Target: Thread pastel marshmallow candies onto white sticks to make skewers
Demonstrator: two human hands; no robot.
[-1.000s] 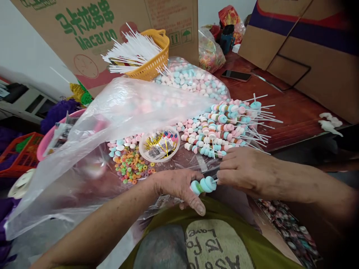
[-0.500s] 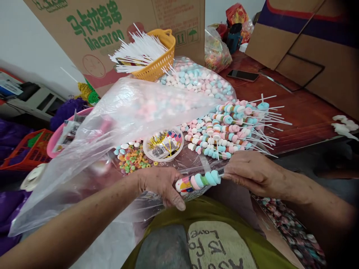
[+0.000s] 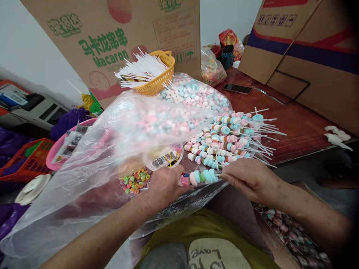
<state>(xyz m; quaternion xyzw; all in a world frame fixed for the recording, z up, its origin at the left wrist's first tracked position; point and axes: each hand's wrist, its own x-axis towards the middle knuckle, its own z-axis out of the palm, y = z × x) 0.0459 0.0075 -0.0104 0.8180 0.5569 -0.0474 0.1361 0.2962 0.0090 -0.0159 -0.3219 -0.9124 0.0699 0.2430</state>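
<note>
- Plastic sheet (image 3: 70,209), eight o'clock: loose folds could snag the skewer.
- Left hand (image 3: 164,186), seven o'clock: fingers closed round skewer; squeezing might crush sweets.
- Right hand (image 3: 252,177), four o'clock: fingers pinching stick.
- Candy skewer (image 3: 206,176), five o'clock, between hands: blue, green, pink; nearly level.

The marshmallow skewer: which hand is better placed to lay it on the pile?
Probably the right: the right hand pinches the stick end of the skewer, close by the pile; the left hand grips the farther end.
</note>
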